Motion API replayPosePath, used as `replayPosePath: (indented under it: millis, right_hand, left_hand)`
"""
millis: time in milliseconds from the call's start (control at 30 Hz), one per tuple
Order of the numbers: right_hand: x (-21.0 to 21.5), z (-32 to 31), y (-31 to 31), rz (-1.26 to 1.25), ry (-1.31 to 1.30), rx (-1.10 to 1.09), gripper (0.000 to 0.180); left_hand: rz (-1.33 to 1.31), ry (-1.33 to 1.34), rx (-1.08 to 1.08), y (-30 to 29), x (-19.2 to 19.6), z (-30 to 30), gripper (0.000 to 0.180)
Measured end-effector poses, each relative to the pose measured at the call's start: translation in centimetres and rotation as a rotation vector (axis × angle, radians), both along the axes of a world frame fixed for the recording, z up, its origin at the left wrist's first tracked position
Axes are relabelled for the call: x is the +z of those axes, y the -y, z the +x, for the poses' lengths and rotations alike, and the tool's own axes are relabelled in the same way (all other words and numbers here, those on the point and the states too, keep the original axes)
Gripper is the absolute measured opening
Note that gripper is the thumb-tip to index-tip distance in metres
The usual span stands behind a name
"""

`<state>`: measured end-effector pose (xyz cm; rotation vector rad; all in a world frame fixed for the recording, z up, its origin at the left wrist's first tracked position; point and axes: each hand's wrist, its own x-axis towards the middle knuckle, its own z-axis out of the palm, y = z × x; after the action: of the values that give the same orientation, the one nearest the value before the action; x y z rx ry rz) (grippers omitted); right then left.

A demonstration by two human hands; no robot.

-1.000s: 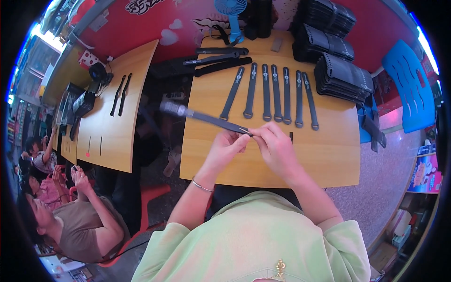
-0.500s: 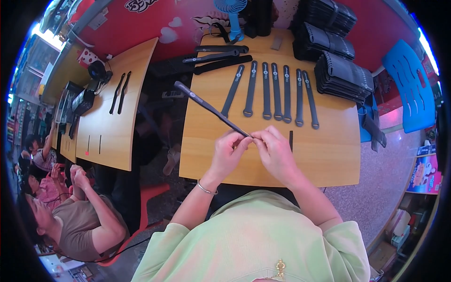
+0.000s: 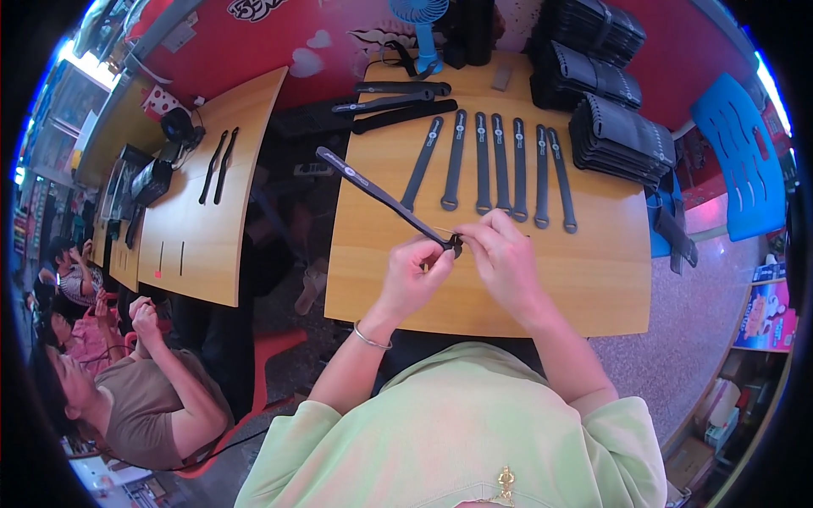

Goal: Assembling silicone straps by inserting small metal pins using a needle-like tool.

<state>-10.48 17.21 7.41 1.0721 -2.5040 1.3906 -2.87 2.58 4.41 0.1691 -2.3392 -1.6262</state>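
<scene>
A long black strap [image 3: 373,188] slants up and to the left from my left hand [image 3: 412,271], whose fingers are closed around its lower end. A short dark end of it shows just above my left fingertips. My right hand [image 3: 506,269] is pinched close beside that end. A thin pale line runs from its fingertips toward the strap; what it is, I cannot make out. Beyond my hands, several similar straps [image 3: 481,165] with looped ends lie side by side on the wooden table [image 3: 584,279]. More black straps [image 3: 398,102] lie at its far left.
Stacks of bundled black straps [image 3: 622,140] stand at the table's far right, near a blue chair [image 3: 741,161]. A blue fan [image 3: 423,38] stands at the back. To the left, a co-worker [image 3: 161,389] sits by a second table [image 3: 199,262] with two straps [image 3: 224,169] on it.
My right hand has moved slightly up and right, away from my left fingertips, exposing the strap's dark end between them. It now covers most of the thin dark strip on the table.
</scene>
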Motion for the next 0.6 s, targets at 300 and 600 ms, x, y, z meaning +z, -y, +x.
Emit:
replayPosePath:
  millis: [300, 600]
  right_hand:
    - [2.8, -3.5, -0.7, -0.055, -0.26, -0.202, 0.023]
    - [3.5, 0.4, -1.5, 0.155, -0.32, 0.07, 0.025]
  left_hand:
    - [0.004, 0.006, -0.301, 0.0, 0.1, 2.7, 0.016]
    - [0.689, 0.083, -0.012, -0.3, 0.0, 0.9, 0.029]
